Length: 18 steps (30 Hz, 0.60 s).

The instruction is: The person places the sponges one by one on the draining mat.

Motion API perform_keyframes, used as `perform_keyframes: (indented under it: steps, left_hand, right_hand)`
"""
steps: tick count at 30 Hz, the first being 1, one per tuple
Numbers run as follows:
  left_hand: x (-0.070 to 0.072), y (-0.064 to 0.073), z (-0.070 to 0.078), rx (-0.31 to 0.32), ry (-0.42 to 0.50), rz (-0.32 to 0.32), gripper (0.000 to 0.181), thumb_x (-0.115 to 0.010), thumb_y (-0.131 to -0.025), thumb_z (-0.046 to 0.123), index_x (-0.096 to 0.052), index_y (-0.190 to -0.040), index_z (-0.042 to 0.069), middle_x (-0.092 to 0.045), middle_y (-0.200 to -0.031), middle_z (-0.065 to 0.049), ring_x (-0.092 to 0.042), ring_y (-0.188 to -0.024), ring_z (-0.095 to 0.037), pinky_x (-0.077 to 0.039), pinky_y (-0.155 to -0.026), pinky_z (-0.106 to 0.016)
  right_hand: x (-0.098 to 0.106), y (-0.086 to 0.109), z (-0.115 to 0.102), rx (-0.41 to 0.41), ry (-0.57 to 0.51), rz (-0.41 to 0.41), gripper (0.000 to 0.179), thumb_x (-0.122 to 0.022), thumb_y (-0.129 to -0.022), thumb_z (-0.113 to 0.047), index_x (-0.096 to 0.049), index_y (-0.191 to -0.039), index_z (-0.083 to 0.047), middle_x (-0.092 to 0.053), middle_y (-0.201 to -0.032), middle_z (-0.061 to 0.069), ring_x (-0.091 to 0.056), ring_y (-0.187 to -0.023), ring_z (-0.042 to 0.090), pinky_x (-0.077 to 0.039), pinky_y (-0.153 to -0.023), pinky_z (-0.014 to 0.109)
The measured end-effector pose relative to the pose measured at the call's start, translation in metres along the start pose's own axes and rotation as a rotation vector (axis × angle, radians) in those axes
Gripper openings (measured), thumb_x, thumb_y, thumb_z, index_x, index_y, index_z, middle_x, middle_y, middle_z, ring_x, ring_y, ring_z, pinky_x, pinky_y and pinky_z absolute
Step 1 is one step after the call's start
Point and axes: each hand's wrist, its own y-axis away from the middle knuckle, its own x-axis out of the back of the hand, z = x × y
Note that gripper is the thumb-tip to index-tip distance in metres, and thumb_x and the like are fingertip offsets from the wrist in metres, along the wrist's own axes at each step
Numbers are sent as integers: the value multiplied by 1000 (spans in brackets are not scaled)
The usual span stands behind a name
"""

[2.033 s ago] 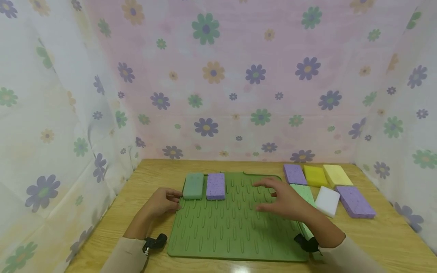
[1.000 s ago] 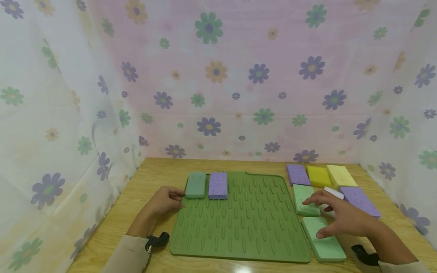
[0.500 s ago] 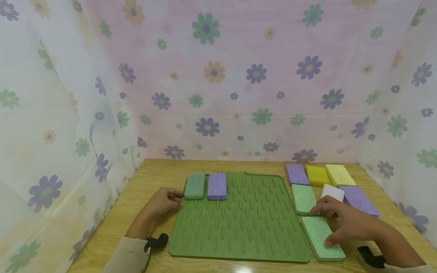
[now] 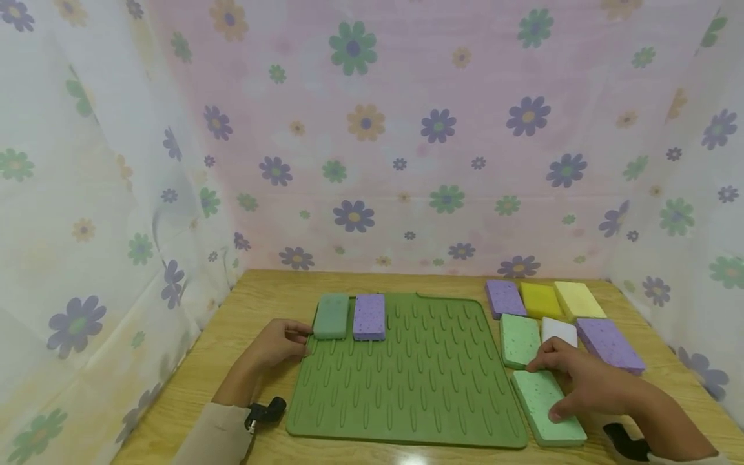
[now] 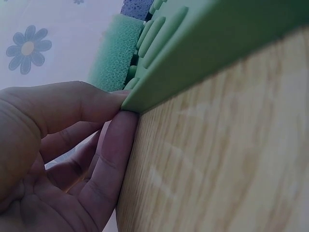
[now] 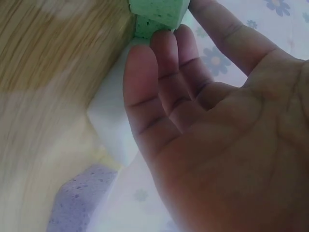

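My left hand [image 4: 278, 342] pinches the left edge of the green ribbed mat [image 4: 407, 394] between thumb and fingers, beside the teal sponge [image 4: 332, 316]. A speckled purple sponge [image 4: 369, 317] lies to the right of that one on the mat. At right, my right hand [image 4: 589, 381] grips the near light green sponge [image 4: 549, 407], fingers at its far end and thumb on its right edge. In the right wrist view only an end of this sponge [image 6: 161, 10] shows. Just beyond the fingers lie another light green sponge [image 4: 520, 339] and a partly covered white sponge [image 4: 559, 331].
Behind these, on the wooden table [image 4: 250, 290], are a purple sponge [image 4: 504, 298], a dark yellow sponge [image 4: 540, 300] and a pale yellow sponge [image 4: 579, 300]. A larger purple sponge [image 4: 611, 345] sits farther right. Flower-print cloth [image 4: 395, 161] surrounds the table.
My right hand has moved right from over the mat to the near light green sponge and taken hold of it. The white sponge has shifted slightly left. My left hand stays at the mat's edge.
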Motion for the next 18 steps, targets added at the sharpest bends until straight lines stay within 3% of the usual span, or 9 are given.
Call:
perform_keyframes:
  steps: [9,18]
  left_hand:
    - [0,-1,4,13,-26,17,43,-78,-87,3,-70,-129,2,-67,-118,-17,-65,-104,-25,-63,-78,-35]
    - [-3,0,3,19,-5,13,45,-77,-87,2,-68,-131,0,-67,-117,-18,-66,-101,-23,-64,-77,-37]
  right_hand:
    - [0,-5,-7,5,56,11,65,-88,-80,-39,-64,-132,-8,-42,-112,13,-40,-77,15,-38,-57,29]
    - [-2,-5,-16,-89,135,14,67,-90,-75,-48,-62,-125,-14,-46,-119,8,-44,-95,4,-44,-71,24]
